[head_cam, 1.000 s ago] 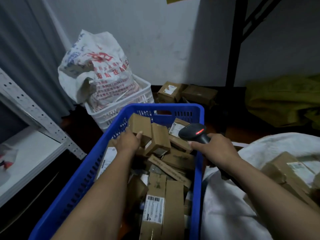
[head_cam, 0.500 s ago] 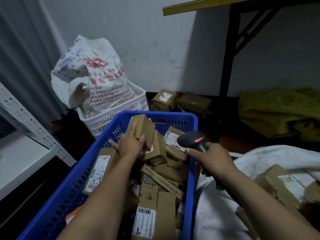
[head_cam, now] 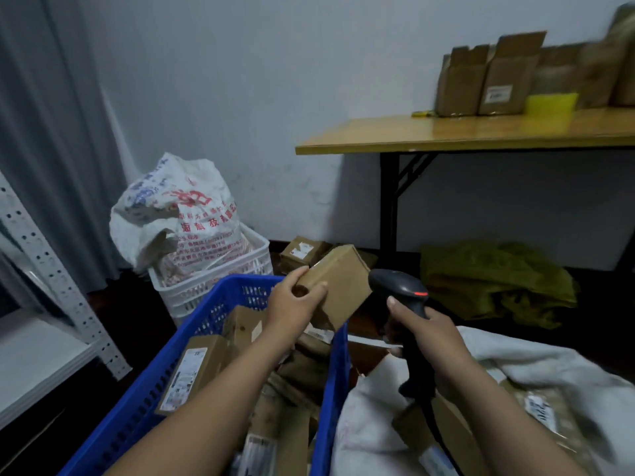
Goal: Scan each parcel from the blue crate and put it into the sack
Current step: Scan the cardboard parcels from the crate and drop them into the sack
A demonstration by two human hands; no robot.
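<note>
Parcel [head_cam: 338, 281] lifted from crate [head_cam: 192, 341], left hand [head_cam: 292, 302] gripping, beside scanner [head_cam: 400, 286].

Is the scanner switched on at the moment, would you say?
On, apparently: a red light glows on the scanner, gripped by the right hand.

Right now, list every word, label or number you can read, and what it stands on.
No text reads clearly enough to quote.
Printed sack: red and blue characters, blurred.
Crate parcel: white label, too small.
Table box: label blurred.
Held parcel: no print showing.
</note>
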